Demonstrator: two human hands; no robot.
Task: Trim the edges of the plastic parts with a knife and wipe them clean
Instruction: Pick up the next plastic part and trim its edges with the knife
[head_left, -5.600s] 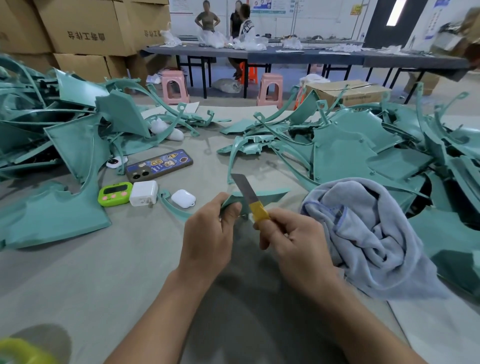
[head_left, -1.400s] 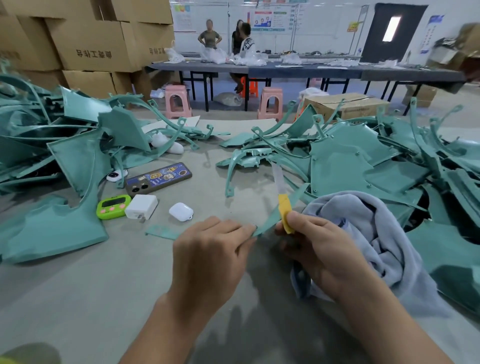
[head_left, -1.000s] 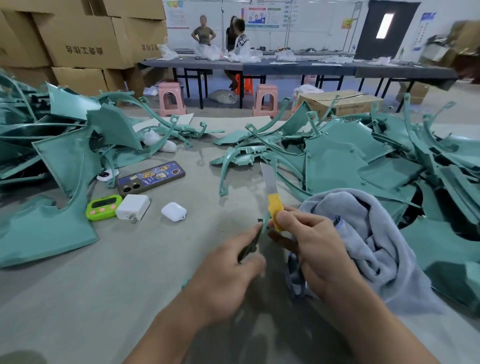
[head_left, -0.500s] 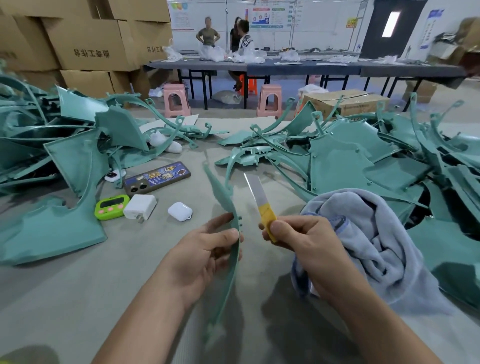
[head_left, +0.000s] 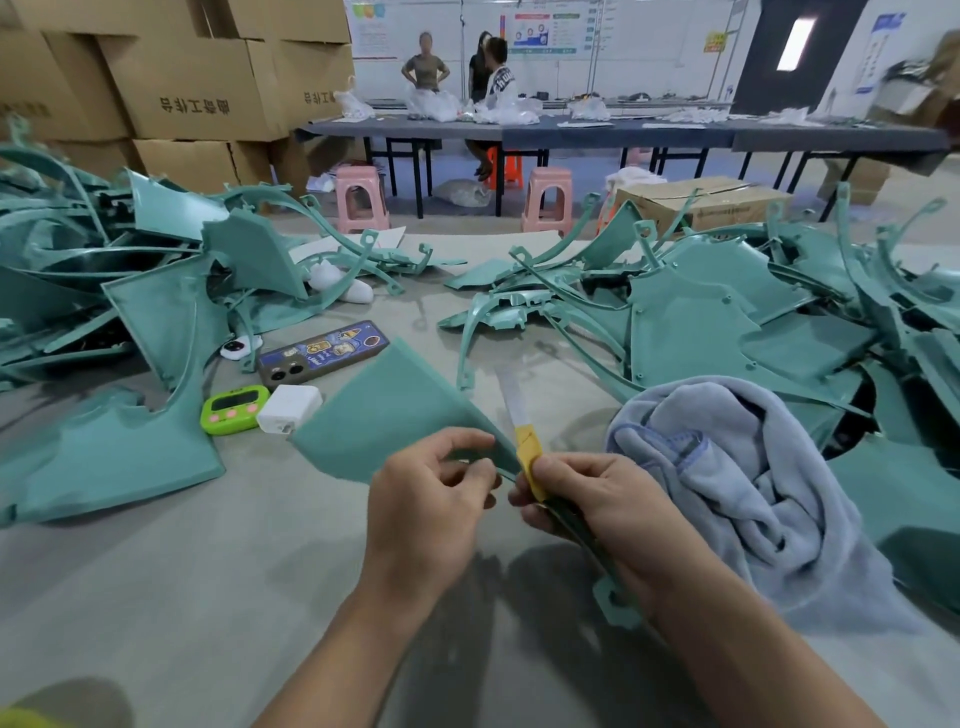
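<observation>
My left hand (head_left: 434, 506) pinches a teal plastic part (head_left: 387, 415) at its near edge, its broad triangular face turned up toward the camera. A thin arm of the same part runs down under my right wrist to a mounting lug. My right hand (head_left: 597, 512) grips a knife (head_left: 522, 439) by its yellow handle, the pale blade pointing away along the part's right edge. A crumpled grey-blue cloth (head_left: 737, 488) lies just right of my right hand on the grey table (head_left: 182, 587).
Heaps of teal parts cover the left (head_left: 98, 291) and right (head_left: 727, 322) of the table. A phone (head_left: 322, 353), a green timer (head_left: 234, 408), a white charger (head_left: 288, 408) lie left of centre. Cardboard boxes (head_left: 197, 88), pink stools (head_left: 358, 200) and people at a far table stand behind.
The part, held edge-on and upright half a second ago, is now turned so its broad face shows. The knife has closed in against the part's right edge.
</observation>
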